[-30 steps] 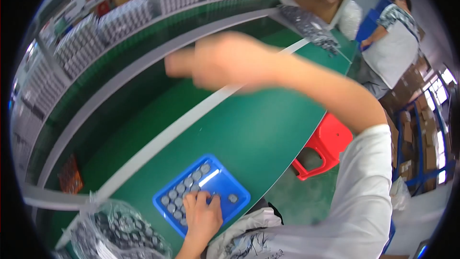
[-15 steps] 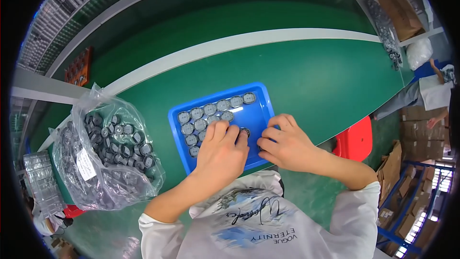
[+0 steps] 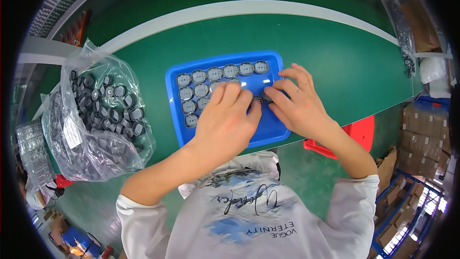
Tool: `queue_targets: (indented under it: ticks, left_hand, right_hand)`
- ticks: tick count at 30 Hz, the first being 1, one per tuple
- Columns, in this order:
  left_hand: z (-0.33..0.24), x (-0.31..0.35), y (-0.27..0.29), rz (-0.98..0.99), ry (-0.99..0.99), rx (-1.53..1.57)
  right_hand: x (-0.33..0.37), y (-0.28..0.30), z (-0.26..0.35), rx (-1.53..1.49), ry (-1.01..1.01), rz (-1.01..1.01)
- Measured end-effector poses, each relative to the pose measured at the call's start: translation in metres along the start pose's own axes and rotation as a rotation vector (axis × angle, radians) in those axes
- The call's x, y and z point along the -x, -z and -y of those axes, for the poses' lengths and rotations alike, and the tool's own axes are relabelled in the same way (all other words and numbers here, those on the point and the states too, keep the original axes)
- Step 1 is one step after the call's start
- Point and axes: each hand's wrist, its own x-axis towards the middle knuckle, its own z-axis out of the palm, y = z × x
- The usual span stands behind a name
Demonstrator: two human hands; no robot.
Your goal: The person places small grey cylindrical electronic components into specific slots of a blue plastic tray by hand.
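Note:
A blue tray (image 3: pixel 173 110) lies on the green table, holding rows of small grey round plastic parts (image 3: pixel 214 73). Over the tray's middle, my left hand (image 3: pixel 225 120) is closed, its fingers curled down and its thumb beside them; what they hold, if anything, is hidden. To its right, my right hand (image 3: pixel 301 105) pinches at a small dark-grey part, mostly covered by thumb and fingers. Another dark part (image 3: pixel 257 100) shows between the two hands, close to my left fingertips. My left hand covers some of the parts in the lower rows.
A clear plastic bag (image 3: pixel 103 151) full of loose grey parts stands open left of the tray. Stacked clear trays (image 3: pixel 36 151) are at the far left edge. A red stool (image 3: pixel 360 136) is below the table's right edge, with cartons (image 3: pixel 421 134) and blue shelving beyond.
The whole view has shifted, so the tray and bag appear higher and the hands larger. My right hand has come closer to the left, its fingertips now near the dark part between them.

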Motion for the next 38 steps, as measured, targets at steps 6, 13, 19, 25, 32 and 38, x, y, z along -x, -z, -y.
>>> queue_targets:
  ticks: [6,13,19,25,32,38]
  left_hand:
    - [0.013,-0.012,-0.015,-0.053,-0.032,0.032]
    - [0.019,-0.014,-0.014,-0.039,-0.023,0.056]
    - [0.027,-0.017,-0.022,-0.121,-0.019,0.085]
    - [0.032,-0.016,-0.017,-0.116,0.009,0.063]
    - [0.033,-0.016,-0.018,-0.13,0.025,0.069]
    - [0.033,-0.015,-0.016,-0.119,0.037,0.073]
  right_hand:
    - [-0.009,-0.002,0.007,-0.086,-0.077,-0.04]
    - [-0.004,-0.002,-0.006,-0.011,0.03,0.011]
    - [-0.011,-0.005,0.01,0.003,-0.14,0.027]
    - [-0.014,0.002,-0.005,-0.123,-0.056,0.008]
    - [-0.013,-0.006,-0.005,-0.032,-0.031,-0.062]
    - [-0.017,-0.005,-0.008,-0.047,-0.046,-0.072]
